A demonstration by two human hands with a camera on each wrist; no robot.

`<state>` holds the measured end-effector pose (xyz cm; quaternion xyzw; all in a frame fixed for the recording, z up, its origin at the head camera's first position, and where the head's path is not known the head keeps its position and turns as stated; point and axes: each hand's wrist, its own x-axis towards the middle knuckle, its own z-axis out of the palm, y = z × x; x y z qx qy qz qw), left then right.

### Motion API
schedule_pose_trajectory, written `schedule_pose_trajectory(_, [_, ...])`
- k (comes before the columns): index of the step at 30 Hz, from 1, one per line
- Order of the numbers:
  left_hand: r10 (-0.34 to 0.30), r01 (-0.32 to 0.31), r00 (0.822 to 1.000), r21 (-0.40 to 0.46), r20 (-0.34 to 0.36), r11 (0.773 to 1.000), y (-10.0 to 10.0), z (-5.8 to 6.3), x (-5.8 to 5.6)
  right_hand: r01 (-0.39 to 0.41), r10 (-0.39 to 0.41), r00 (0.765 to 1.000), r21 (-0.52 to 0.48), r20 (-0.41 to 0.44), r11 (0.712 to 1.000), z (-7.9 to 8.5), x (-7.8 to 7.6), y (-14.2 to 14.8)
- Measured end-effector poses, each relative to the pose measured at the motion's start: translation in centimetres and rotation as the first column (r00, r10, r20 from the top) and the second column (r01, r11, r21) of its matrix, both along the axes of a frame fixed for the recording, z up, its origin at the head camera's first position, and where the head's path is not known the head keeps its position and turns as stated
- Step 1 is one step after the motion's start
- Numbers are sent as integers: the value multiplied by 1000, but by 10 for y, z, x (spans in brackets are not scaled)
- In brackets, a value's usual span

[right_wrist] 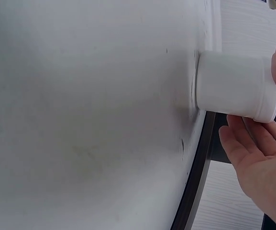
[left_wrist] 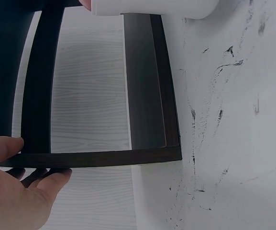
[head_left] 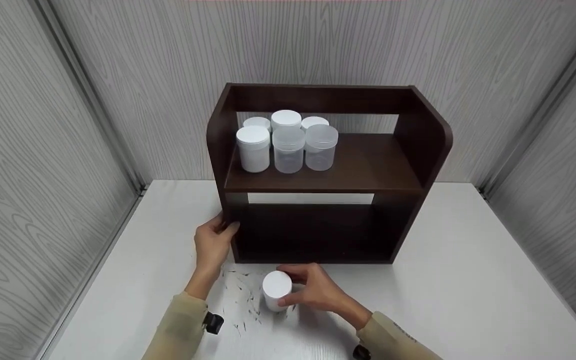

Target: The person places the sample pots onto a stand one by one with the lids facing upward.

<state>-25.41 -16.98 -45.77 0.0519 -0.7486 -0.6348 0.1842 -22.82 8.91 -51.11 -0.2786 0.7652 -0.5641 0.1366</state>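
A white lidded jar (head_left: 275, 295) stands on the table in front of the shelf unit. My right hand (head_left: 318, 290) holds it from the right, thumb on the near side and fingers behind. In the right wrist view the jar (right_wrist: 233, 86) has its base at the table surface, with the fingertips (right_wrist: 236, 124) against its side. My left hand (head_left: 213, 245) grips the left side panel of the dark brown two-tier shelf (head_left: 318, 189). In the left wrist view the thumb and fingers of the left hand (left_wrist: 23, 191) lie on either side of the panel edge (left_wrist: 94, 159).
Several jars stand at the left of the upper tier: white-lidded jars (head_left: 254, 150) and two translucent jars (head_left: 288, 152) at the front. Dark scuff marks (head_left: 240, 290) streak the white table (head_left: 448, 300). Grey wood-grain panels (head_left: 168, 45) enclose the back and sides.
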Motion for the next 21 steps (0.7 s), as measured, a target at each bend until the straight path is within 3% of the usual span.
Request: schedule_pose_trajectory(21, [-3,3,1000,-18,11,1000,0,0,-1,23,-18,999,-94,47,995,-4,4,7])
